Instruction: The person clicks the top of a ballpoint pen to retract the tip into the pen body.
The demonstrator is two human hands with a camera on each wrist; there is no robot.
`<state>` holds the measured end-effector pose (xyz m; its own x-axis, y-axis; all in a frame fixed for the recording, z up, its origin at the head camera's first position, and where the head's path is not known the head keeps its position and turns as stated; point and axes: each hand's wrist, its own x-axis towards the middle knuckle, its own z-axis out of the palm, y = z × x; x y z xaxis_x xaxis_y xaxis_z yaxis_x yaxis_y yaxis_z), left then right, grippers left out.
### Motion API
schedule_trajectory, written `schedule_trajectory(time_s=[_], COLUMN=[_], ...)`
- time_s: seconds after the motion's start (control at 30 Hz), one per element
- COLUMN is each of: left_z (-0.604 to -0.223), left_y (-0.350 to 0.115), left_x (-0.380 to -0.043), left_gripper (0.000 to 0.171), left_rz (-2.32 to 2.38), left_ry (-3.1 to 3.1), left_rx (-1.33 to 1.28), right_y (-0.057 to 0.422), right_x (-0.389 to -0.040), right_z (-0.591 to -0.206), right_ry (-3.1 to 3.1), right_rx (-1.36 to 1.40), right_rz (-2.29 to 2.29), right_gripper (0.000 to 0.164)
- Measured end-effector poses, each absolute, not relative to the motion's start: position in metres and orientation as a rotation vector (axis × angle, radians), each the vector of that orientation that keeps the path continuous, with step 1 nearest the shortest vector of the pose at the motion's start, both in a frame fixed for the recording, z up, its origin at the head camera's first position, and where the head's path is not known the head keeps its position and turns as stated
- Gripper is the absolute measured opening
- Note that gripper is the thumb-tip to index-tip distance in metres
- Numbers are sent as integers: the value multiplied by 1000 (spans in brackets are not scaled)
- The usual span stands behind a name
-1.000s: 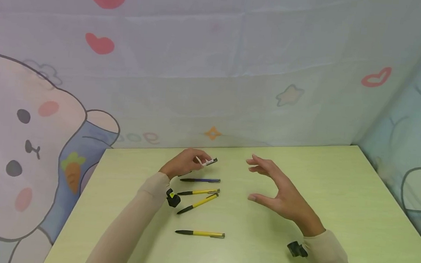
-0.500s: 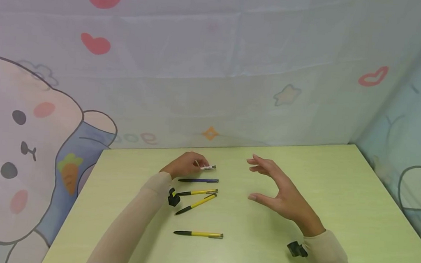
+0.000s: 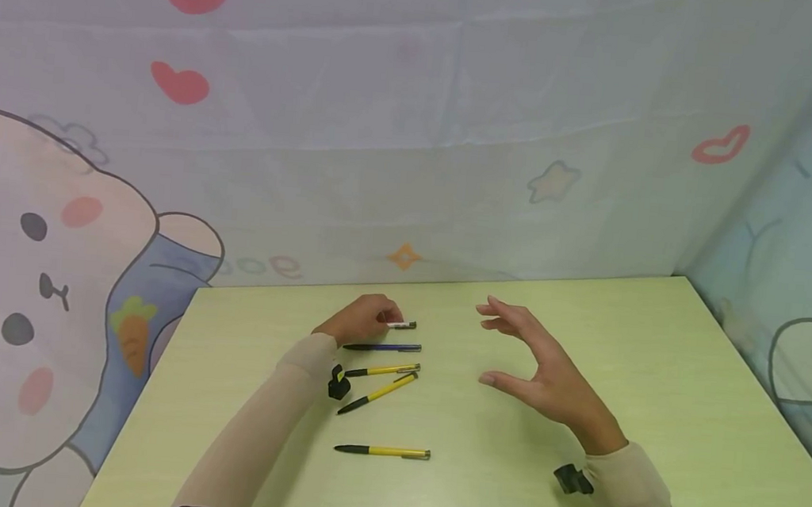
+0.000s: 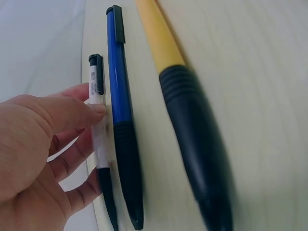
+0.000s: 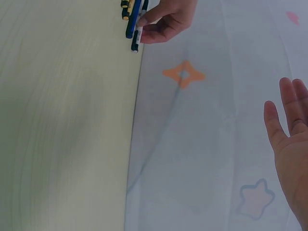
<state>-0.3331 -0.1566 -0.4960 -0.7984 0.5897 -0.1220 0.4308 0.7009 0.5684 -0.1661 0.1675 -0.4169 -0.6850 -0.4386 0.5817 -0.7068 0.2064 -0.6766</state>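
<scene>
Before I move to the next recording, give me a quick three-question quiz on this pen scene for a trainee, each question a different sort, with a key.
1. What does the left hand hold, and which pen lies next to that thing?

2. True or false: the right hand holds nothing.

3. Choose one. How many yellow pens lie on the table in the head view?
A) Two
B) Three
C) Five

Key
1. It holds the white pen; the blue pen lies next to it.
2. True; its thumb and fingers stand apart with no pen between them.
3. B
</scene>
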Motion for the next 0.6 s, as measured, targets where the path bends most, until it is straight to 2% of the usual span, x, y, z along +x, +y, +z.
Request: schedule_trajectory(time_s=[0.6], left_z=[-482], left_y=[-160], left_x=[-323], left_gripper=[28], left_rz=[781], left_ry=[2705], left_rx=[793], right_y=[165], right_x=[-162], right_z=[-410], right_ry=[-2235], right_rx=[1071], right_rz=[1457], right_gripper=[92])
